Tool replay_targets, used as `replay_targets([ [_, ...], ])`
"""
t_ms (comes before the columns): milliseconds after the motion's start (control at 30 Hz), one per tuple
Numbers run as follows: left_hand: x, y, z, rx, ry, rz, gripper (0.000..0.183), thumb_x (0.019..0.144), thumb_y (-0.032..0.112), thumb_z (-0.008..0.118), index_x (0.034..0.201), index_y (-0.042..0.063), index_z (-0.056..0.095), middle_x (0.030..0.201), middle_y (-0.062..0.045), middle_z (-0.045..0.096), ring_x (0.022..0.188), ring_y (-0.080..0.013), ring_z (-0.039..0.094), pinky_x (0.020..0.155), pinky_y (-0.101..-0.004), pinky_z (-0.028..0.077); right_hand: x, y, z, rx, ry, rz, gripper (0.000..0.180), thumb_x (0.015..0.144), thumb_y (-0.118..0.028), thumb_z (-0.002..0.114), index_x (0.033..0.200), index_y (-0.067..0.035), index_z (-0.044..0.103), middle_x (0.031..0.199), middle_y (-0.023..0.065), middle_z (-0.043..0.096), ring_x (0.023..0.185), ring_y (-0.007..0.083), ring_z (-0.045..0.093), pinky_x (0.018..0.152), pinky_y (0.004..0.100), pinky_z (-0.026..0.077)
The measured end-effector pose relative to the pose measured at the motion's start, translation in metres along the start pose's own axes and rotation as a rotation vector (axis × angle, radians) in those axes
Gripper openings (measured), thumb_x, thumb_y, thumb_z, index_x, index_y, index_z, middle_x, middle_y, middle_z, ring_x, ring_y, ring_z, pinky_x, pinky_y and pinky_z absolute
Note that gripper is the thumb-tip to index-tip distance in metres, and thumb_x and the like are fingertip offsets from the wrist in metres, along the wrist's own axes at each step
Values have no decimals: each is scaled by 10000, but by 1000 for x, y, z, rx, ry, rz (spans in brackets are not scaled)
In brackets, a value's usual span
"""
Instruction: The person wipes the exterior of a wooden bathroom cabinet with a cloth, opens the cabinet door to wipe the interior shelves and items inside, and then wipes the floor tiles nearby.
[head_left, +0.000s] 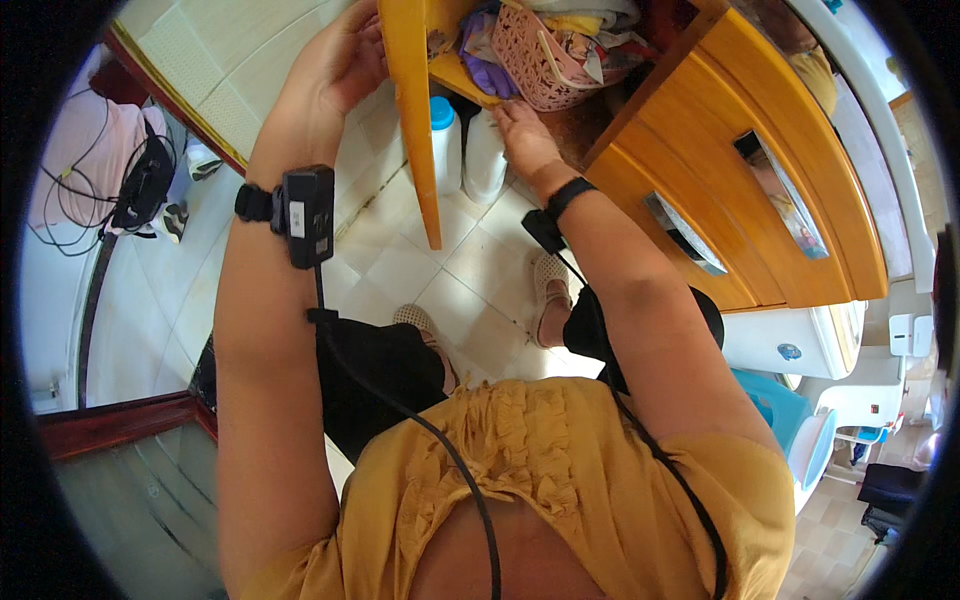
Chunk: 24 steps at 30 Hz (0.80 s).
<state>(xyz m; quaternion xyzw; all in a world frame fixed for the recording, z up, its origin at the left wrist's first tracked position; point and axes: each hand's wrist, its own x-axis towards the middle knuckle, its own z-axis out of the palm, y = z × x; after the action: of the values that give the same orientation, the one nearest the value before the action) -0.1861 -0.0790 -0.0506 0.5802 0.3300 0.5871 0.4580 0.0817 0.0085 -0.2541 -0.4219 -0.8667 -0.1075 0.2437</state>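
A wooden cabinet door (411, 97) stands swung open. My left hand (360, 67) is against its outer face, fingers slightly bent and partly blurred. My right hand (525, 139) reaches to the cabinet's lower front edge, its fingertips just below a pink openwork plastic basket (529, 64) and beside the upper part of a white bottle (485, 154). Whether those fingers grip anything is hidden. Next to that bottle is another white bottle with a blue cap (442, 120). Purple cloth (487, 71) lies left of the basket, which holds cloths and packets.
Wooden drawers (720, 150) with metal handles are right of the opening, under a pale countertop rim (904, 150). Light blue plastic tubs (772, 401) stand at lower right. A dark red door frame (127, 424) is at left. Cables run from both wrist straps.
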Motion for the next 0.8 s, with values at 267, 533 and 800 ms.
replay_targets([
  [267,24,-12,-3,-479,238,-273,381,929,275,584,1191,-1,585,1075,-104,671,921,-159,653,745,-294,549,14,20,39,-17,-375,304,684,839,-21,533,1470,-79,274,1538,127,257,1364,333,335,1116,375,309],
  [533,40,-40,-31,-290,209,-316,429,924,330,590,1233,34,555,1130,-110,657,946,-191,675,787,-357,573,6,-17,-80,-290,-911,405,560,890,-161,563,1397,-15,376,1410,199,423,1207,292,538,993,356,440],
  [800,38,-38,-17,-484,64,-279,477,900,393,626,1215,39,571,1136,-111,652,976,-206,659,813,-382,562,-30,-37,-85,-256,-721,73,528,778,-128,666,1279,-75,508,1288,129,524,1153,290,541,902,365,498],
])
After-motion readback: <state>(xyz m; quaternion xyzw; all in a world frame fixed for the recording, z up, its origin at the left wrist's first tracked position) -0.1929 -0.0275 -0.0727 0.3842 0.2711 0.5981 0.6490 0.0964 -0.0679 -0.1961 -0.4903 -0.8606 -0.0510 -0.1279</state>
